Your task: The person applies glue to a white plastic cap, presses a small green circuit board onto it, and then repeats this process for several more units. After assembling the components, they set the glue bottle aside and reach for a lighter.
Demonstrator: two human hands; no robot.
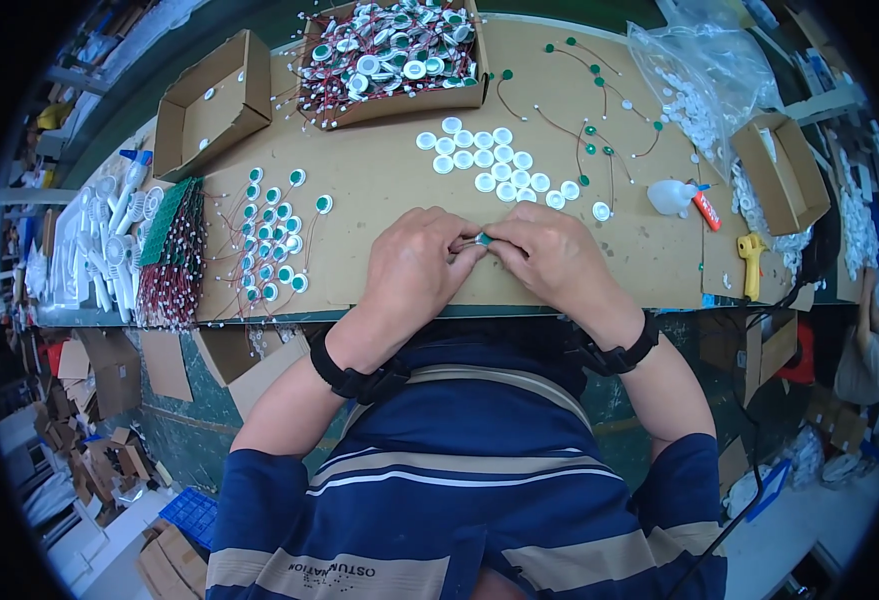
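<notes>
Close to the table's near edge, my left hand (414, 255) and my right hand (551, 252) meet at the fingertips. Both pinch a small round green circuit board (484, 239); the fingers hide most of it. Beyond them lie several white round caps (483, 158) in loose rows. To the left, several finished-looking discs (268, 240), green boards set in white caps with thin wires, are spread out. Loose green boards with red wires (590, 149) lie scattered at the far right.
A cardboard box (399, 104) heaped with wired discs stands at the back, beside a nearly bare box (171, 138). Stacked green board panels (169, 225) and white fan-like parts (109, 230) lie left. On the right are a glue bottle (669, 197), a yellow glue gun (751, 262) and a plastic bag (704, 80).
</notes>
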